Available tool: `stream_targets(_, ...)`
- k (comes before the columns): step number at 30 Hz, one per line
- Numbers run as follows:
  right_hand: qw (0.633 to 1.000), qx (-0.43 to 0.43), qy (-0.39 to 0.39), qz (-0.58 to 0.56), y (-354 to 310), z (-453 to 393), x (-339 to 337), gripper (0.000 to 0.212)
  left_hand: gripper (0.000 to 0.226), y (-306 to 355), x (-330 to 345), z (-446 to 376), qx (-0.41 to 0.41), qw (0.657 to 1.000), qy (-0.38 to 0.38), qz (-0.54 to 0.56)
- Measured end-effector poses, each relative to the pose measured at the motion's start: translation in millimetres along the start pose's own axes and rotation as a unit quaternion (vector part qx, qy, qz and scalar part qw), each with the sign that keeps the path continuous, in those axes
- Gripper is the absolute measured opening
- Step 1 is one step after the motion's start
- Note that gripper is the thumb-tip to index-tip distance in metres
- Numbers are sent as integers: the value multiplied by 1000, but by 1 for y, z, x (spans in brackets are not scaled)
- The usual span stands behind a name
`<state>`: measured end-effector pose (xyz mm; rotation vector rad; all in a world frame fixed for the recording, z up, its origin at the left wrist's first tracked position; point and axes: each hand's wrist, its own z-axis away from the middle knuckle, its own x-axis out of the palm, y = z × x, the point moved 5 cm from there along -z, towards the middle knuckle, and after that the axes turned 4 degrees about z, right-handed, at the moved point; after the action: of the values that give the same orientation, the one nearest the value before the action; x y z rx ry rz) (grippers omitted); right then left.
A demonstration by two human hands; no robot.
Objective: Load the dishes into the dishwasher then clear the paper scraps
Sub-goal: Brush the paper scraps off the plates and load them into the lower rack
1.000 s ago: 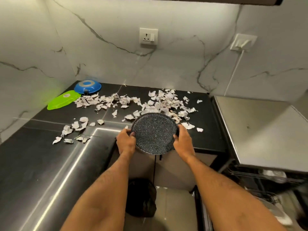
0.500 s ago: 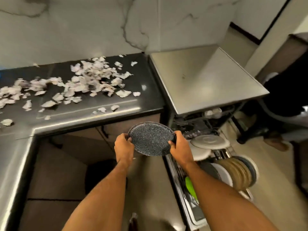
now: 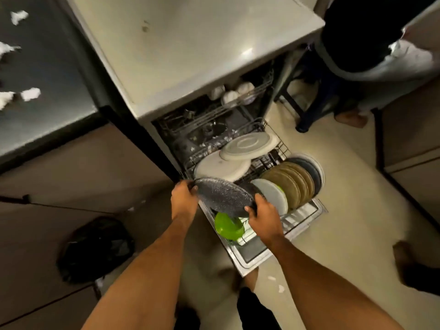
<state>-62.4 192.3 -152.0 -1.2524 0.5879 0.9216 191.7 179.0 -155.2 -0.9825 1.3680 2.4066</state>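
Since the earlier frame, the speckled dark plate (image 3: 222, 197) had moved from the front of the counter to a place above the pulled-out lower rack (image 3: 282, 145) of the dishwasher (image 3: 190, 51), and the view had turned down toward the floor.

At the far left, the dark counter (image 3: 52, 75) carried a few white paper scraps (image 3: 30, 94) near its edge. Below it, on the floor, stood a black bin bag (image 3: 95, 248); what was inside it could not be seen.

The left hand (image 3: 183, 198) gripped the left rim of the speckled dark plate, with the fingers curled around the edge. The right hand (image 3: 264, 214) gripped the right rim in the same way, with the thumb on top. The plate was tilted and hung over the front left part of the rack, not yet set between the wires.

Just under the plate, a green bowl (image 3: 228, 226) sat in the front of the rack. Behind the plate, two white plates (image 3: 248, 145) lay nearly flat, one overlapping the other. To the right stood a white plate (image 3: 271, 195) on its edge, then a row of brown plates (image 3: 295, 182), and a dark plate (image 3: 314, 170) last in the row. All these were upright and close together.

In the upper rack (image 3: 214, 113), further back, some white cups (image 3: 229, 96) were visible, but dimly.

At the far right, another person (image 3: 381, 44) sat beside the dishwasher.
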Motion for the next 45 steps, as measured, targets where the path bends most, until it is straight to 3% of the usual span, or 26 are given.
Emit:
stream_targets(8, 997, 65, 32, 0, 95, -5, 31, 13, 24, 16, 135, -48, 47, 988, -131, -63)
stream_targets(16, 997, 69, 21, -20, 144, -5, 85, 15, 40, -26, 212, -65, 24, 978, -173, -118)
stream_targets(20, 996, 81, 2, -37, 151, -6, 111, 18, 55, -52, 227, -70, 9, 979, -175, -108)
stream_targets(23, 996, 75, -12, -43, 153, -4, 127, 7, 61, -69, 236, -72, 7, 977, -182, -114)
stream_targets(27, 995, 85, -43, -19, 153, -2, 141, 25, 58, -75, 246, -68, -13, 978, -187, -96)
stream_targets(31, 988, 117, -101, 17, 156, -12, 151, 20, 72, -82, 256, -70, -42, 976, -201, -78)
stream_targets(34, 977, 150, -153, 16, 162, -20, 156, 26, 81, -88, 262, -73, -51, 971, -212, -100)
stream_targets(40, 970, 156, -182, 39, 169, -27, 163, 22, 82, -87, 265, -73, -38, 971, -206, -113)
stream_targets(45, 975, 140, -170, 40, 165, -28, 163, 35, 76, -92, 251, -64, -15, 978, -176, -113)
